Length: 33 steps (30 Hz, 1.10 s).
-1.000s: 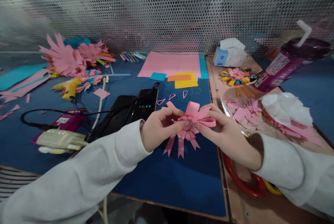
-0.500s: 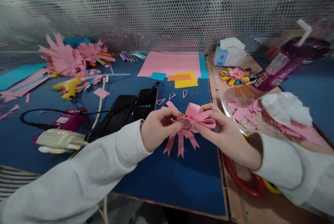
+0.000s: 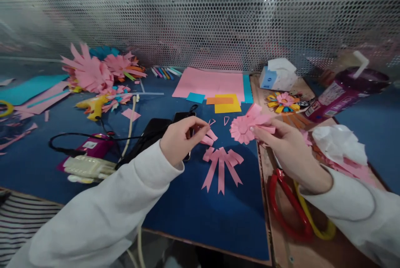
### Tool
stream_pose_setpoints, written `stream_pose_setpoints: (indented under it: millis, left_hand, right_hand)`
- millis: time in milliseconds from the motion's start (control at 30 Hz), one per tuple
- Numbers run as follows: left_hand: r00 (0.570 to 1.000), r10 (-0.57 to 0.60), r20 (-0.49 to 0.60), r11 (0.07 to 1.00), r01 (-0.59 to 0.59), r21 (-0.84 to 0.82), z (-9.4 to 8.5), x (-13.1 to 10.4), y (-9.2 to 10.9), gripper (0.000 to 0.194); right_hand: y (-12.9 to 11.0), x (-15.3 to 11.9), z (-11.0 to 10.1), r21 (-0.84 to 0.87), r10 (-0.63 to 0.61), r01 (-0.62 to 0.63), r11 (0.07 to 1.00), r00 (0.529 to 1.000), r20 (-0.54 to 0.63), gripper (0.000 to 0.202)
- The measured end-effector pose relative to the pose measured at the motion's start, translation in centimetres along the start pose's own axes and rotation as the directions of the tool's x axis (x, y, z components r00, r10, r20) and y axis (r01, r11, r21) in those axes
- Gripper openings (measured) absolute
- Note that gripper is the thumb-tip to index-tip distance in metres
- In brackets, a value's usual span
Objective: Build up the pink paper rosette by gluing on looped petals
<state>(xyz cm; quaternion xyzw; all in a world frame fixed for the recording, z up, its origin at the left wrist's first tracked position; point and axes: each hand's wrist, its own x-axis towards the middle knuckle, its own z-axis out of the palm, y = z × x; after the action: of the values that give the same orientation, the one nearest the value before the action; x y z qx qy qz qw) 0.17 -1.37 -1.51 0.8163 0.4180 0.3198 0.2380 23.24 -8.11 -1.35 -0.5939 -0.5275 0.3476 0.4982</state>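
A pink paper rosette (image 3: 243, 129) with paper loops on its right side is pinched between the thumb and fingers of my right hand (image 3: 289, 151), raised over the table. To its left, my left hand (image 3: 184, 136) is closed, thumb and fingertips together; whatever is between them, if anything, cannot be made out. Just below those fingertips are pink paper strips (image 3: 210, 137). A pink paper piece with notched ribbon tails (image 3: 221, 170) lies on the blue table below both hands. Small folded pink paper triangles (image 3: 226, 121) lie beyond them.
Red-handled scissors (image 3: 289, 218) lie under my right forearm. At left are a yellow glue gun (image 3: 93, 106), cables and a purple box (image 3: 96, 145). Pink paper sheets (image 3: 209, 82), a tissue box (image 3: 278, 77) and a purple bottle (image 3: 340, 88) stand farther back before a perforated metal screen (image 3: 200, 18).
My hands have moved apart. The rosette has gone right with my right hand, and the tailed piece now lies separate on the table. My left hand has let go of the rosette.
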Motion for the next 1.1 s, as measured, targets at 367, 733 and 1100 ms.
stream_pose_setpoints:
  millis: [367,733,1100]
  left_hand:
    - [0.946,0.000,0.324,0.903,-0.139,0.407,0.3,0.4,-1.8,0.019]
    - [0.924,-0.066,0.377,0.898,-0.110,0.427,0.2,0.8,-1.8,0.019]
    - [0.933,0.002,0.360,0.908,-0.152,0.391,0.7,0.8,-2.8,0.013]
  right_hand:
    - [1.1,2.8,2.9,-0.231,0.230,-0.171,0.958,0.939,0.254,0.043]
    - [1.3,2.2,3.6,-0.265,0.244,-0.172,0.949,0.932,0.268,0.044]
    - [1.9,2.3,3.7,-0.478,0.047,0.119,0.870,0.946,0.320,0.025]
